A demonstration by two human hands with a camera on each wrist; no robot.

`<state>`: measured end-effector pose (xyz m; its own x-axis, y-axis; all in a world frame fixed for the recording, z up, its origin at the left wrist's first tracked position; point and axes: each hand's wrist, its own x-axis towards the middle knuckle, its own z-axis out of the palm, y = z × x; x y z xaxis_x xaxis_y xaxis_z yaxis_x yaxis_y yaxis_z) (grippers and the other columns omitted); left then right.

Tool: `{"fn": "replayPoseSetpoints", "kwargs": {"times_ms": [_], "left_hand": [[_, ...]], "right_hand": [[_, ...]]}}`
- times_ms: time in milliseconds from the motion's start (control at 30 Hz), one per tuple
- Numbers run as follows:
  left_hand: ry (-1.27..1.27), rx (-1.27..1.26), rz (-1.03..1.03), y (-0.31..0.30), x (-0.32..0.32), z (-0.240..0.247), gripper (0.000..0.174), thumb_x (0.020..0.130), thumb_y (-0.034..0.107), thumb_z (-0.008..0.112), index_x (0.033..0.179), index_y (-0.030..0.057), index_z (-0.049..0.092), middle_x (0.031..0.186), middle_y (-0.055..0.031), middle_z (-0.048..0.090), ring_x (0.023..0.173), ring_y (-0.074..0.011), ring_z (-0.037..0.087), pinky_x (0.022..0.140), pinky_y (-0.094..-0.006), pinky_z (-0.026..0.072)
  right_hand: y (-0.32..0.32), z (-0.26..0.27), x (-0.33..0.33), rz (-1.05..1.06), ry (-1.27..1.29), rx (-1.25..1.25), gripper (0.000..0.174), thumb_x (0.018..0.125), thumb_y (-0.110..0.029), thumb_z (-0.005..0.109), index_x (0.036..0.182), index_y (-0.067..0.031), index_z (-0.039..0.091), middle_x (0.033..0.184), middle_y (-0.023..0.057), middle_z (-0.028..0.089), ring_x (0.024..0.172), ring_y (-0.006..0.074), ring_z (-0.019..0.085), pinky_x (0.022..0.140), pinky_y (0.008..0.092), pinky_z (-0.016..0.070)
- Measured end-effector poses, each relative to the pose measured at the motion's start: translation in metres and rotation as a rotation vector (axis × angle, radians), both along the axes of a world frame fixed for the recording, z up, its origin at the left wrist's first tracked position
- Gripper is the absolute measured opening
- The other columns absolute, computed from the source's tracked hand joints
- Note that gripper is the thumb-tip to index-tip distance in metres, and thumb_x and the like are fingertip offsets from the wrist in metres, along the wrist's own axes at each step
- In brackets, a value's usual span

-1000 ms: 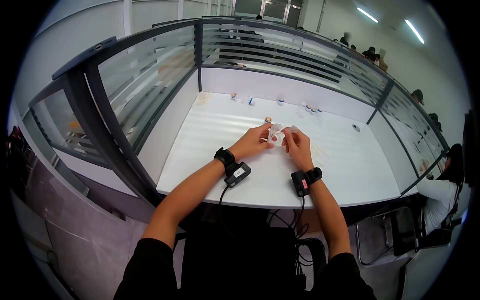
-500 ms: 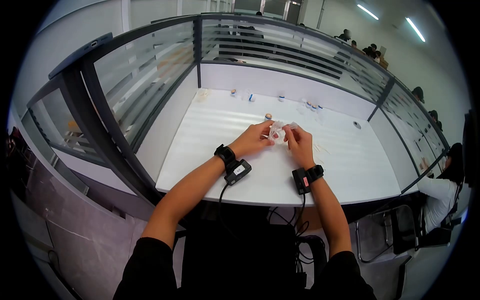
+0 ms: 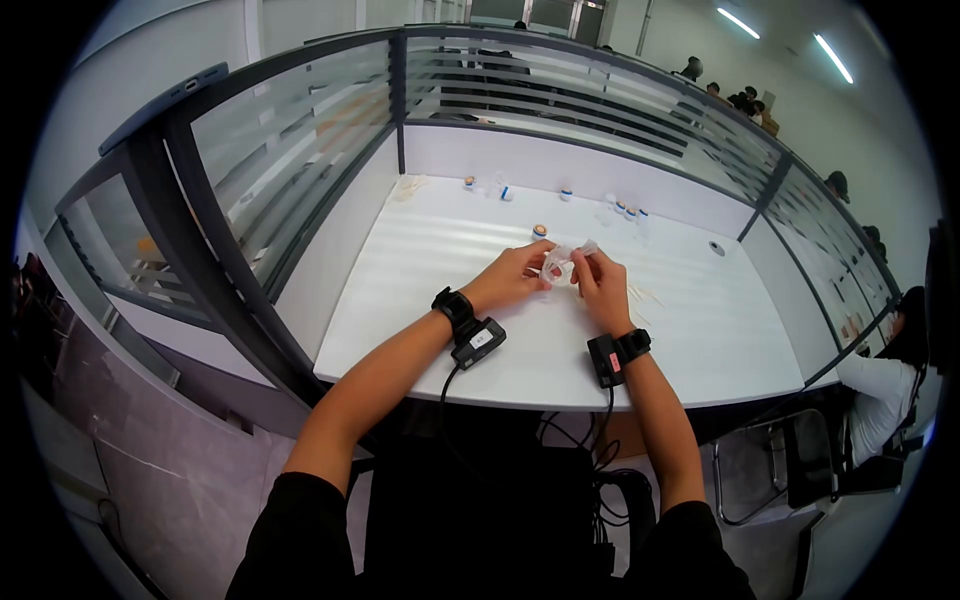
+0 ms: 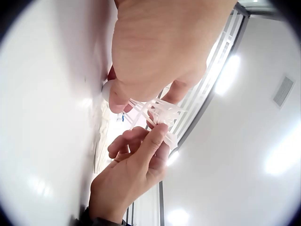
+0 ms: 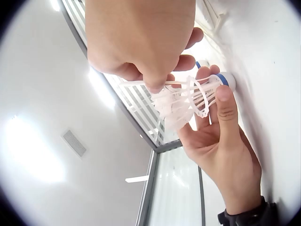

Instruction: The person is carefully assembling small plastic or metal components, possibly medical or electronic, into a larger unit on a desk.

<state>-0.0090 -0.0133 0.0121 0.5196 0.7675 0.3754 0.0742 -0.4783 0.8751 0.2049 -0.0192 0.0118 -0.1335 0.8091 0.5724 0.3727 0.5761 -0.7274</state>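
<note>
A white shuttlecock (image 5: 181,106) is held between both hands over the desk, its rounded base (image 5: 228,81) ringed by a blue band. My left hand (image 3: 505,280) grips it near that base, with the thumb (image 5: 225,108) along one side. At the feathered end, my right hand (image 3: 602,285) pinches a feather between thumb and fingertips. In the left wrist view the right hand (image 4: 134,167) shows below the feathers (image 4: 162,113), and the left hand (image 4: 160,52) hides much of the base. Thin white shafts spread between the two hands.
A shuttlecock base with a brownish top (image 3: 540,231) stands just beyond the hands. Several blue-banded pieces (image 3: 566,195) line the back of the white desk (image 3: 420,340). Loose pale sticks (image 3: 645,296) lie to the right, and a pale heap (image 3: 411,186) lies in the back left corner.
Both hands stay around the shuttlecock in nearly the same place. The right fingers shift slightly at the feathered end, and the head view tilts a little.
</note>
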Motion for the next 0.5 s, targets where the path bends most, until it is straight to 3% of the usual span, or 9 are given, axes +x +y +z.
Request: {"fn": "replayPoseSetpoints", "kwargs": {"times_ms": [133,233,400,500], "left_hand": [[-0.011,0.038,0.001,-0.0030,-0.0001,0.0020,0.045,0.087,-0.007,0.066,0.130,0.0028,0.057,0.123,-0.0187,0.071,0.118,-0.0289,0.068,0.101,-0.0386,0.0529],[-0.005,0.043,0.009,-0.0032,0.0000,0.0009,0.042,0.087,-0.008,0.066,0.127,0.0032,0.057,0.122,-0.0186,0.071,0.117,-0.0292,0.068,0.101,-0.0390,0.0529],[0.007,0.034,0.014,-0.0031,0.0005,0.0023,0.041,0.087,-0.008,0.066,0.126,0.0047,0.057,0.122,-0.0187,0.071,0.116,-0.0293,0.069,0.101,-0.0392,0.0530],[0.046,-0.008,0.001,-0.0033,-0.0006,0.0057,0.049,0.087,-0.006,0.072,0.131,0.0024,0.054,0.125,-0.0143,0.069,0.120,-0.0247,0.066,0.107,-0.0390,0.0523]], "right_hand": [[-0.0021,0.0026,0.0003,-0.002,-0.032,0.023,0.019,0.103,-0.018,0.063,0.098,-0.0010,0.070,0.066,0.0040,0.066,0.057,0.0090,0.057,0.053,0.0271,0.0404],[0.0008,-0.0023,0.0003,0.023,-0.025,0.098,0.020,0.105,-0.018,0.063,0.102,0.0003,0.069,0.067,0.0007,0.064,0.053,0.0049,0.049,0.048,0.0239,0.0381],[-0.0017,0.0012,0.0005,-0.045,-0.031,0.125,0.018,0.100,-0.018,0.070,0.095,-0.0004,0.068,0.068,0.0036,0.065,0.055,0.0074,0.051,0.050,0.0259,0.0387],[-0.0017,0.0035,0.0008,-0.088,-0.061,0.171,0.021,0.097,-0.018,0.074,0.090,-0.0002,0.066,0.069,0.0053,0.065,0.056,0.0089,0.050,0.051,0.0269,0.0386]]}}
